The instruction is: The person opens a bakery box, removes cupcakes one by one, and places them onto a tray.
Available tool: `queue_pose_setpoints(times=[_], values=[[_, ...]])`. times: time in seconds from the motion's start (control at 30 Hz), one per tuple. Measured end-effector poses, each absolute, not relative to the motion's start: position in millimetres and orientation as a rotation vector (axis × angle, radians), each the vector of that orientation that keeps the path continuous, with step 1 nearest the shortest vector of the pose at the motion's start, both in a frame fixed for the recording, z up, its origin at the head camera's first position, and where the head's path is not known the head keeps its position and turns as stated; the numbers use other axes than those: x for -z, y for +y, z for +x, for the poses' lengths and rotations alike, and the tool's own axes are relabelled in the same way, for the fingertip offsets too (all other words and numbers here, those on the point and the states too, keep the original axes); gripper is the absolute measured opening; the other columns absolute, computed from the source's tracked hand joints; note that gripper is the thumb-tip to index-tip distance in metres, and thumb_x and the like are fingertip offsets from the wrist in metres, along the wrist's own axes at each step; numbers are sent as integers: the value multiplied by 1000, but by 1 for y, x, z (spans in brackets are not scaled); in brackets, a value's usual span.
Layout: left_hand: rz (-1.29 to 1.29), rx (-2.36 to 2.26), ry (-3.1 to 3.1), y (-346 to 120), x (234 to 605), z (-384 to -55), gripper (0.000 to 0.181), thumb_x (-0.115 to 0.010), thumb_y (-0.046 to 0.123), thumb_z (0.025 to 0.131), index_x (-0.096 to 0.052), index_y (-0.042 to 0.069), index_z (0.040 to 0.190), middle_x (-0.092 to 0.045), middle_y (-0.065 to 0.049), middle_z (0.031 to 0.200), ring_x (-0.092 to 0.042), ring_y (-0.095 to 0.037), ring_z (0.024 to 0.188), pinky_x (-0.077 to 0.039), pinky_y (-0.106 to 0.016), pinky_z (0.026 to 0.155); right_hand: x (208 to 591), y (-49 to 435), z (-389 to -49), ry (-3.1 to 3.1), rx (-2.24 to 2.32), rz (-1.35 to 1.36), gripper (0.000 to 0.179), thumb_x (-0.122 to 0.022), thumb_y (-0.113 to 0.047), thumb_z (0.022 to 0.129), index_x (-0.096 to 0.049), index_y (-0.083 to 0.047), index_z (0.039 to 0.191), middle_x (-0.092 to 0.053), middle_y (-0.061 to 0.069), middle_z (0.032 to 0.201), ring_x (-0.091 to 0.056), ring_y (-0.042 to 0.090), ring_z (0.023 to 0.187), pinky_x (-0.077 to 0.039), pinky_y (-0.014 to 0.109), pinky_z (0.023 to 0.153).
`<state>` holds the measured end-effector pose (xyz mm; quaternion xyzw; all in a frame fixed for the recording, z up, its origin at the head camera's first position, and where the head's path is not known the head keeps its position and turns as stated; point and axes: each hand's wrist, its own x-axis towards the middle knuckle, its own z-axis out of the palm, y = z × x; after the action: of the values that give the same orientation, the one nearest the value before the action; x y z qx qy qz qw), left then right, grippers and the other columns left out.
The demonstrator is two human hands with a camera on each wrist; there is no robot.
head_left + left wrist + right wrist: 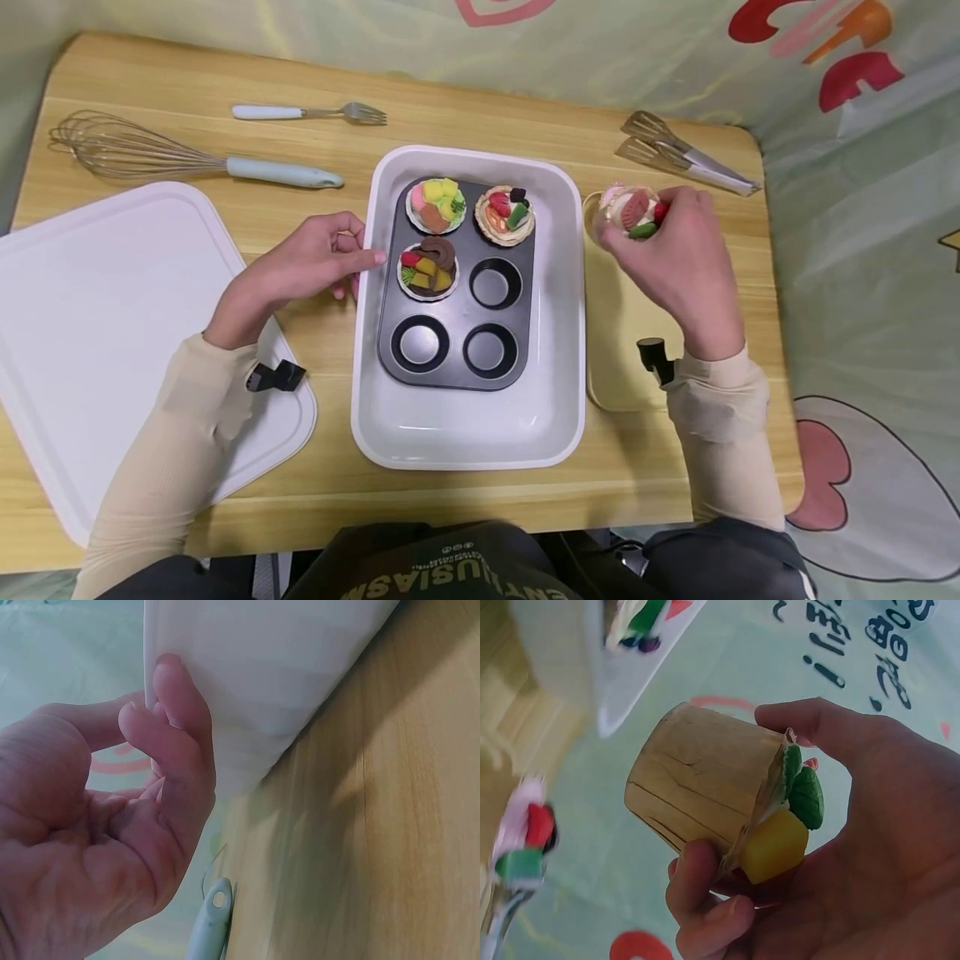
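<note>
My left hand pinches the left rim of a deep white tray, thumb over the edge and fingers against the outer wall. Inside the tray lies a dark muffin tin. Three of its cups hold toy cupcakes: a pastel-topped one, a strawberry-topped one and a chocolate-topped one. Over the yellow board, right of the tray, my right hand grips a cupcake by its side. That cupcake has a brown wrapper, with yellow and green topping; it is tilted in the right wrist view.
A yellow board lies right of the tray. Metal tongs rest at the back right. A whisk and a fork lie at the back left. A white board covers the left side.
</note>
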<state>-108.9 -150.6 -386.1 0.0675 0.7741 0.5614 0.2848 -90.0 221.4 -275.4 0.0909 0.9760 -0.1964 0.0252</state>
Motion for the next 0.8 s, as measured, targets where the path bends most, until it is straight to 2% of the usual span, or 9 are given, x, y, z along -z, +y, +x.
queue_pose_setpoints(times=[0.13, 0.3, 0.47, 0.8], values=[[202, -1503, 2067, -149, 386, -112, 25, -65, 20, 98, -49, 1, 104, -65, -8, 66, -57, -21, 51, -50, -31, 50, 271, 243, -94, 3022, 645, 309, 33, -59, -44, 87, -45, -15, 81, -38, 3, 70, -41, 19, 58, -29, 35, 53], [203, -1481, 2073, -148, 384, -113, 27, -65, 21, 98, -49, 1, 105, -65, -9, 67, -56, -21, 50, -50, -31, 50, 267, 272, -105, 3041, 678, 311, 32, -60, -38, 86, -45, -13, 73, -29, -7, 53, -33, 10, 51, -27, 30, 52], [184, -1434, 2089, -151, 383, -109, 30, -66, 25, 98, -48, 2, 108, -65, -9, 67, -56, -22, 51, -50, -31, 52, 273, 291, -117, 3047, 590, 325, 35, -60, -41, 87, -47, -12, 73, -26, -7, 51, -31, 12, 51, -24, 32, 52], [192, -1438, 2090, -152, 385, -107, 31, -66, 26, 98, -48, 2, 108, -65, -10, 68, -56, -23, 51, -51, -31, 52, 300, 336, -143, 2979, 520, 462, 24, -50, -37, 84, -42, -18, 73, -22, -7, 55, -29, 11, 52, -25, 33, 53]])
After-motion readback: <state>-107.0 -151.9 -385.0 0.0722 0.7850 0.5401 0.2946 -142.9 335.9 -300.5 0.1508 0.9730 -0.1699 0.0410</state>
